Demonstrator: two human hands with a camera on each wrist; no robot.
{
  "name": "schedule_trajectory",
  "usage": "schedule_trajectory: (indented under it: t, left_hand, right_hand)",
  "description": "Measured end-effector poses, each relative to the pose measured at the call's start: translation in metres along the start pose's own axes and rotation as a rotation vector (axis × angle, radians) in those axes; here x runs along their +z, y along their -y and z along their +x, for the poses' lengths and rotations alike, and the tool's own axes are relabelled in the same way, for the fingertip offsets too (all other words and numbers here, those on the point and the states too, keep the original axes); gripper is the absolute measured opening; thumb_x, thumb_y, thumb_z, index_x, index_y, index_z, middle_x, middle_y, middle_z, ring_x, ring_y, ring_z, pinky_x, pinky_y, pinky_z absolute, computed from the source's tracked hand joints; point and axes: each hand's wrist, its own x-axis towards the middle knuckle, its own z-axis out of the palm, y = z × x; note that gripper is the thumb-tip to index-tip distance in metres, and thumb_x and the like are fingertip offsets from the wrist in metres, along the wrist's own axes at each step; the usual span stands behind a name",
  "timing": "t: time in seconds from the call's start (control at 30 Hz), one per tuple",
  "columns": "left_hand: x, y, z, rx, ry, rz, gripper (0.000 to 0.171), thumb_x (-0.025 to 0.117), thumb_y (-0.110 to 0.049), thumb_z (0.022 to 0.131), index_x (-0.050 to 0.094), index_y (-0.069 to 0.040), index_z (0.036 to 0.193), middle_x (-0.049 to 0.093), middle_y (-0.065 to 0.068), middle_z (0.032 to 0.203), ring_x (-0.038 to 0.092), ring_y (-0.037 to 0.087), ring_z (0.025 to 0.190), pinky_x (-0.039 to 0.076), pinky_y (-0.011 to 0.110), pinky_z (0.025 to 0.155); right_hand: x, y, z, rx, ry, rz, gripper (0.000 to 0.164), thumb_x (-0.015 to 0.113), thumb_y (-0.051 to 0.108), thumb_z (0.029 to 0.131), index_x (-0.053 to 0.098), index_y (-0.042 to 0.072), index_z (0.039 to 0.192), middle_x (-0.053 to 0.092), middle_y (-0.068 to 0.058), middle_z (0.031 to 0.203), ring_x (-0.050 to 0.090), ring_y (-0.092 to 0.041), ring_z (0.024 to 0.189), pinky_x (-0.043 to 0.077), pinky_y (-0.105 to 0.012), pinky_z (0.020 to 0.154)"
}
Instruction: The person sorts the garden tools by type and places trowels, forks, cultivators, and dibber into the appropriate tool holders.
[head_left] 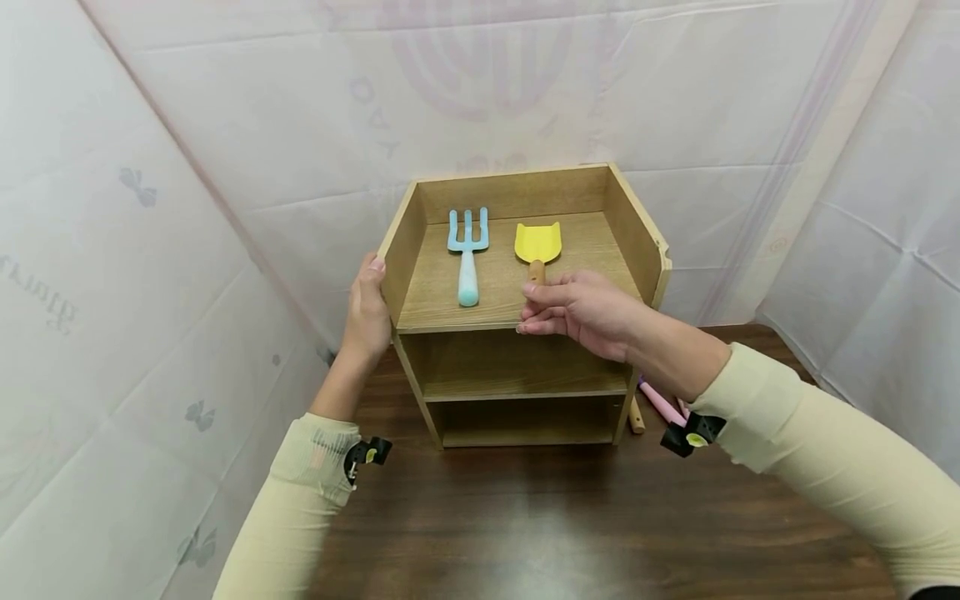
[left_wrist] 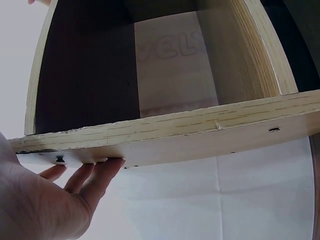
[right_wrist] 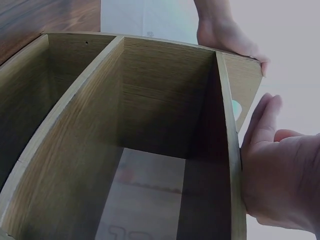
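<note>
My right hand [head_left: 592, 312] pinches the wooden handle of a yellow toy shovel [head_left: 537, 242] at the top of a small wooden shelf unit [head_left: 517, 327]. The shovel's blade points toward the back panel. To its left, a light-blue toy garden fork [head_left: 468, 250] lies on the top board, tines toward the back. My left hand [head_left: 367, 312] rests against the unit's left side panel. The left wrist view shows its fingers [left_wrist: 102, 180] fairly straight along the panel's outer face. In the right wrist view, the right hand [right_wrist: 280, 165] is beside the top board's front edge, and the shovel is hidden.
Below the top board are two open compartments [head_left: 525, 364]. Right of the unit, a pink handle [head_left: 662, 404] and a wooden handle [head_left: 637, 417] lie on the dark wooden table [head_left: 525, 517]. Pale printed sheets [head_left: 315, 125] hang behind and at both sides.
</note>
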Motion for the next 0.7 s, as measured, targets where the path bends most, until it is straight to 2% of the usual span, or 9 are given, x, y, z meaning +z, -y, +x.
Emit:
schedule_trajectory:
  t: [0.13, 0.43, 0.7]
  left_hand:
    - [0.0, 0.003, 0.0, -0.004, -0.002, 0.007, 0.061, 0.023, -0.041, 0.105, 0.052, -0.003, 0.142, 0.056, 0.022, 0.122, 0.053, 0.02, 0.104, 0.043, 0.03, 0.094]
    - [0.0, 0.004, 0.003, 0.003, -0.004, 0.008, 0.061, 0.023, -0.041, 0.105, 0.053, -0.004, 0.144, 0.057, 0.023, 0.122, 0.053, 0.02, 0.103, 0.043, 0.03, 0.092]
    - [-0.001, 0.007, 0.005, 0.002, -0.005, -0.011, 0.06, 0.023, -0.041, 0.105, 0.051, -0.002, 0.141, 0.055, 0.021, 0.118, 0.053, 0.018, 0.1, 0.043, 0.029, 0.091]
  right_hand:
    - [0.0, 0.001, 0.001, 0.043, 0.009, -0.049, 0.025, 0.054, 0.015, 0.112, 0.063, -0.005, 0.102, 0.072, -0.003, 0.081, 0.077, -0.014, 0.076, 0.064, -0.022, 0.079]
    - [-0.001, 0.007, 0.003, 0.069, 0.003, -0.176, 0.035, 0.05, 0.026, 0.114, 0.058, -0.005, 0.099, 0.069, -0.004, 0.077, 0.076, -0.016, 0.071, 0.064, -0.024, 0.073]
    - [-0.001, 0.014, 0.012, 0.12, -0.008, -0.272, 0.032, 0.051, 0.03, 0.113, 0.052, -0.002, 0.108, 0.067, -0.007, 0.081, 0.079, -0.018, 0.073, 0.065, -0.026, 0.072]
